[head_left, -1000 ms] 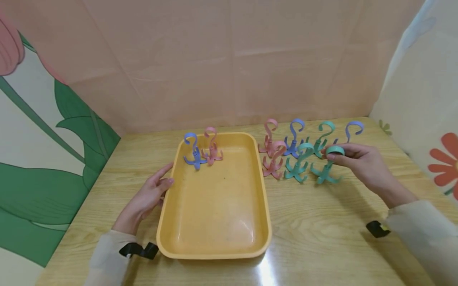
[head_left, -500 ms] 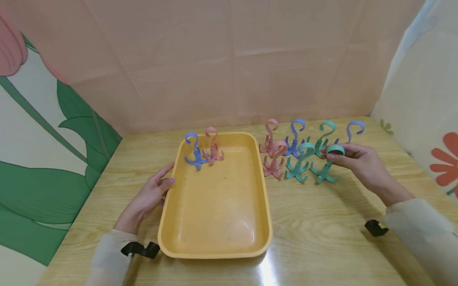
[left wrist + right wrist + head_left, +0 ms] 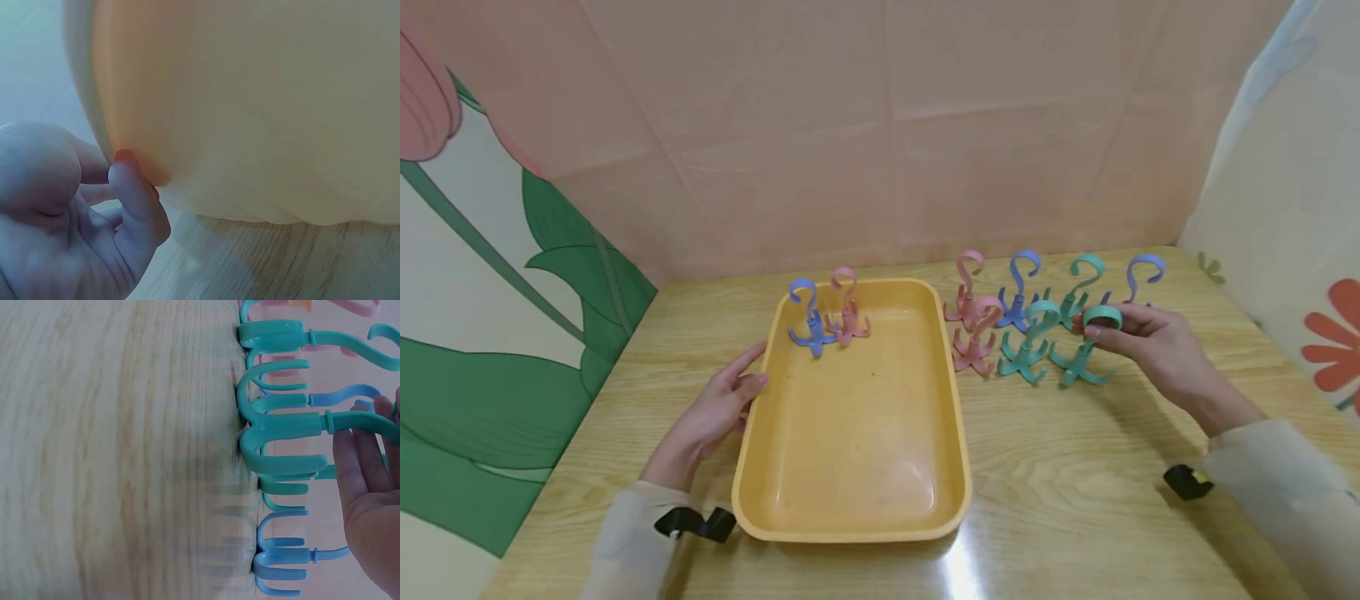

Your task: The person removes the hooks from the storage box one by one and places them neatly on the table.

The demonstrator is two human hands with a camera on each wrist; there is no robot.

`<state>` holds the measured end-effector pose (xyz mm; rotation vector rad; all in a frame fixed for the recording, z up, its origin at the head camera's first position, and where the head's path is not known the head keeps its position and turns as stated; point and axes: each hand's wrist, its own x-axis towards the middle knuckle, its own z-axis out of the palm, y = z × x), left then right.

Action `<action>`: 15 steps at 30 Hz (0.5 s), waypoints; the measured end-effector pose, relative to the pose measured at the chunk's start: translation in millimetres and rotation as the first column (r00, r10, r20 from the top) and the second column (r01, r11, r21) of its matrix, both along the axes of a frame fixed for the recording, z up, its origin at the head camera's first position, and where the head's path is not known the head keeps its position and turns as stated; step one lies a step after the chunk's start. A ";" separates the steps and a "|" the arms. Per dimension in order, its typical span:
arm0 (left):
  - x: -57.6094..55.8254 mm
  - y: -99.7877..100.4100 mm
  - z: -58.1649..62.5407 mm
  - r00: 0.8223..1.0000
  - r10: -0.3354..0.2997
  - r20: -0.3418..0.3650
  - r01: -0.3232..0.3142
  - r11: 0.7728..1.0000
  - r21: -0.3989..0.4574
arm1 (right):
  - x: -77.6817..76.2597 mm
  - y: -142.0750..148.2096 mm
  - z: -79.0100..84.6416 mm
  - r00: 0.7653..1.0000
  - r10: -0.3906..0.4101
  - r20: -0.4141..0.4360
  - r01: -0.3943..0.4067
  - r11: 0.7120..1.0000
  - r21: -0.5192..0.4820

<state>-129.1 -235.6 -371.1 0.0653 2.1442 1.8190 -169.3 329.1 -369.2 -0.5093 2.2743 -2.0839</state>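
In the head view my left hand point(image 3: 718, 408) holds the left rim of the yellow tray point(image 3: 962, 467). The left wrist view shows fingers point(image 3: 134, 194) bent against the tray's outer wall point(image 3: 262, 112). At the right, my right hand point(image 3: 1157, 350) pinches the curved top of a green hanging hook point(image 3: 1081, 367) between thumb and fingers. Its splayed prongs stand on the table, upright in the row. Beside it is another green hook point(image 3: 1021, 360), then a pink hook point(image 3: 973, 354). Inside the tray's far left corner stand a blue hook point(image 3: 813, 333) and a pink hook point(image 3: 847, 321).
Behind the front row stand a pink hook point(image 3: 964, 304), a blue hook point(image 3: 1017, 310), a green hook point(image 3: 1086, 267) and another blue hook point(image 3: 1145, 261), partly hidden by the right hand. A pink wall covering point(image 3: 880, 167) borders the wooden table point(image 3: 1060, 500).
The head view has shifted very slightly. Both hands keep their places, the left at the tray and the right at the green hook, whose prongs have moved hardly at all.
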 end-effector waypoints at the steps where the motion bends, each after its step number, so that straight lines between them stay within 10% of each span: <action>1: -0.1 0.1 -0.2 1.000 0.000 0.000 0.000 1.000 0.000 | 0.2 0.1 -0.3 1.000 -0.006 0.002 0.006 1.000 0.021; 15: -0.5 0.4 -0.1 1.000 0.006 0.003 -0.006 1.000 -0.001 | 1.6 -0.7 -6.9 0.999 -0.046 0.020 0.043 0.991 0.124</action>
